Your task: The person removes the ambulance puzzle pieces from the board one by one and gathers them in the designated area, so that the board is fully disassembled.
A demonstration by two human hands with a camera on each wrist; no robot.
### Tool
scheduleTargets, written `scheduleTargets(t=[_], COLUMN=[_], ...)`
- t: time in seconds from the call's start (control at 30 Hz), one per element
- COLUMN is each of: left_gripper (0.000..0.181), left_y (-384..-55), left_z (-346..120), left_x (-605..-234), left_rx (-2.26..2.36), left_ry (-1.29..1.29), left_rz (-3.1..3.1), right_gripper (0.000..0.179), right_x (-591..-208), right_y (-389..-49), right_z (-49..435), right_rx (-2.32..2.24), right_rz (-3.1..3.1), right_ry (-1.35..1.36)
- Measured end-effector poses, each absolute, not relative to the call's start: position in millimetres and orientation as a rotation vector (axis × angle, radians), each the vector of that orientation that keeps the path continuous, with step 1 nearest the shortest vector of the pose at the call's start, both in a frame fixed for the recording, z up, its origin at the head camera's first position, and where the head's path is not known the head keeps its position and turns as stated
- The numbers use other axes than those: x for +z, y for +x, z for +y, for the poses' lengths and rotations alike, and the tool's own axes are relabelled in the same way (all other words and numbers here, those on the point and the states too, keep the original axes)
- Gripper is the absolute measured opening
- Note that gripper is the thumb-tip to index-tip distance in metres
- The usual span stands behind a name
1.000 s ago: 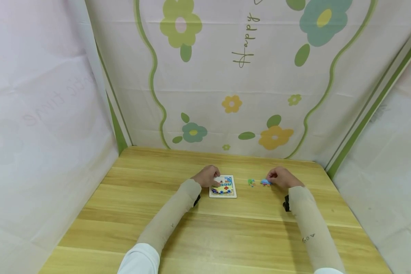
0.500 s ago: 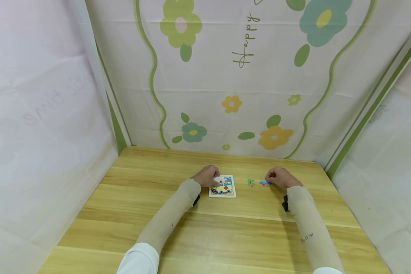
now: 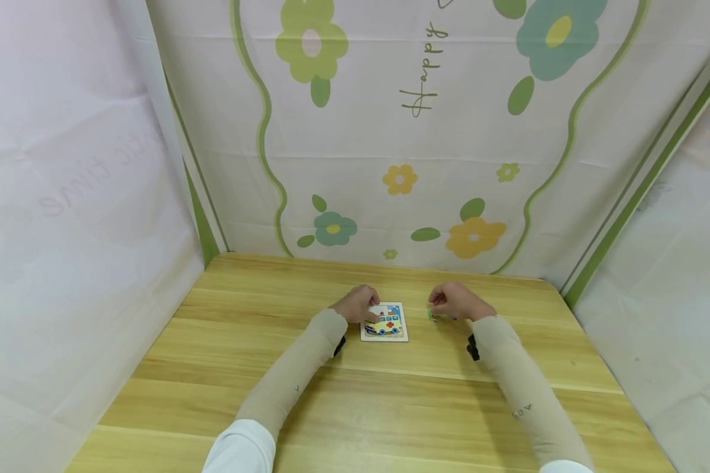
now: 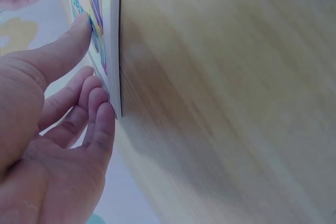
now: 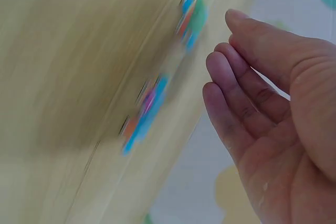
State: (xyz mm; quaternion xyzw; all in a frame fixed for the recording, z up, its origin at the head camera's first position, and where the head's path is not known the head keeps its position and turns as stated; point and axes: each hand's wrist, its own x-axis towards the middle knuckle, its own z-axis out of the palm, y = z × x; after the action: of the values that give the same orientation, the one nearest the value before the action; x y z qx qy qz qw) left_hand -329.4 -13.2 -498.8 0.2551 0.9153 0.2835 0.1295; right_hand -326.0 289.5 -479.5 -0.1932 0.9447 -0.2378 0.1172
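Observation:
A small white-framed jigsaw puzzle board [image 3: 399, 332] with a yellow ambulance picture lies on the wooden table. My left hand [image 3: 355, 305] holds its far left corner, thumb on the picture and fingertips along the edge in the left wrist view. My right hand [image 3: 457, 301] hovers over two loose puzzle pieces, its fingers loosely bent. Nothing sits between thumb and fingertips in the right wrist view. There, a green puzzle piece [image 5: 197, 18] and a blue puzzle piece [image 5: 149, 114] lie on the tabletop, blurred. The hand partly hides both in the head view.
The wooden table [image 3: 355, 407] meets a flower-printed cloth wall [image 3: 355, 144] just beyond the board. More white cloth hangs at the left [image 3: 83, 230] and right sides. Both forearms wear beige sleeves.
My right hand has moved left, from the blue piece to over the green piece, leaving the blue one on the table. My left hand stays on the board.

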Motion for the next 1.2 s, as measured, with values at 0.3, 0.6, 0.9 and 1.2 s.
scheduleTargets(t=[0.3, 0.6, 0.9, 1.2], left_gripper=[0.038, 0.040, 0.040, 0.041], left_y=[-329.1, -331.6, -331.4, -333.0], left_z=[-13.2, -12.8, -14.4, -13.7], left_x=[-499.3, -500.5, -498.3, -500.5], left_rx=[0.821, 0.804, 0.794, 0.752], left_ry=[0.770, 0.801, 0.806, 0.815], left_rz=[2.661, 2.668, 2.674, 2.697], right_gripper=[0.020, 0.013, 0.010, 0.008], right_x=[-480.8, -481.5, -484.3, -480.6], right_y=[-331.8, -336.6, -343.3, -342.5], right_z=[231.4, 208.2, 204.8, 199.2], right_rx=[-0.689, -0.531, -0.462, -0.467], right_rz=[2.705, 2.720, 2.728, 2.727], right_ry=[-0.674, -0.712, -0.667, -0.674])
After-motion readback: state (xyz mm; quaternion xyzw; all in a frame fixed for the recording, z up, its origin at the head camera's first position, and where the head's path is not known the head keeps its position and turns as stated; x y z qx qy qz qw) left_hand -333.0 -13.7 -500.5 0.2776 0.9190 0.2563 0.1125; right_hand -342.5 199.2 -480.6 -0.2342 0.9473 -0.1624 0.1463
